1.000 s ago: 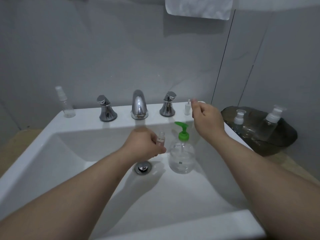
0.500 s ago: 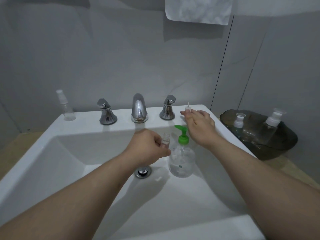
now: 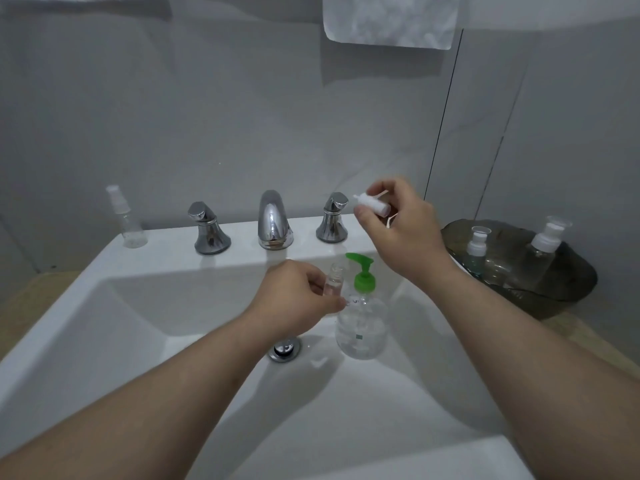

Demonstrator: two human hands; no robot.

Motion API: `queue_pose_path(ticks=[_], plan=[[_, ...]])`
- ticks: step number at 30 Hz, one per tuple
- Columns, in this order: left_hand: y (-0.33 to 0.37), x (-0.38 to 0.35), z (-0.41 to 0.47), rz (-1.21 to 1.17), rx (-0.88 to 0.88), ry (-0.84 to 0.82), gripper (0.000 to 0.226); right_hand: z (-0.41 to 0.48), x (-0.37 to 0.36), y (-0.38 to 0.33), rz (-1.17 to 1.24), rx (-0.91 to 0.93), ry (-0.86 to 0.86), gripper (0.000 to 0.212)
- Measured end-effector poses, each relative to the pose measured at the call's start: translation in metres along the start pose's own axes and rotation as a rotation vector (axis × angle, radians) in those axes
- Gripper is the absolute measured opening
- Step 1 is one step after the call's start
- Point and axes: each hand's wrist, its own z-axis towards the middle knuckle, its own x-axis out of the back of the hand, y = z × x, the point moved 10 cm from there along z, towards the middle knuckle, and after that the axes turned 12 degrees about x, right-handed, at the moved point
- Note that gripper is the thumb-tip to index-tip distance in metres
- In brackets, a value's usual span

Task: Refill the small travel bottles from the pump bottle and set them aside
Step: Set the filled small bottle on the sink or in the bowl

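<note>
A white sink (image 3: 69, 306) fills most of the view, set in a tan counter (image 3: 34, 296), with a pale towel (image 3: 388, 22) hanging on the wall at twelve o'clock. On the counter at three o'clock of the basin sits a dark dish (image 3: 554, 299) holding two capped clear bottles, one shorter (image 3: 476, 251) and one taller (image 3: 543, 254). Both forearms reach in from six o'clock. The left hand (image 3: 294, 299) hovers over the basin, its fingers and thumb pinching a small travel bottle (image 3: 334, 280) that stands upright and uncapped, its open neck just beside the green pump head. The right hand (image 3: 401, 230) is raised over the back ledge at one o'clock of the left hand, fingers curled round a white spray cap (image 3: 372, 205) held tilted, a thin tube trailing from it behind the palm. The pump bottle (image 3: 362, 327) stands upright inside the basin, clear with a green pump, at four o'clock of the left hand and at six o'clock of the right hand; neither hand touches it. On the back ledge a chrome spout (image 3: 275, 220) stands between two chrome handles (image 3: 209, 228). Another clear spray bottle (image 3: 126, 220) stands capped at the ledge's ten o'clock corner, well apart from both hands. The chrome drain (image 3: 284, 348) lies at nine o'clock of the pump bottle's base.
</note>
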Motion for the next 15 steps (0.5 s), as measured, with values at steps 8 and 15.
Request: queue_pose_path(ticks=[8,15], plan=[[-0.001,-0.005,0.0,-0.066,0.001,-0.033,0.017,0.001,-0.005,-0.02,0.145,0.066,-0.102,0.021],[0.002,-0.004,-0.002,-0.092,-0.007,-0.04,0.016,-0.01,-0.021,-0.021,0.313,-0.021,-0.266,0.019]])
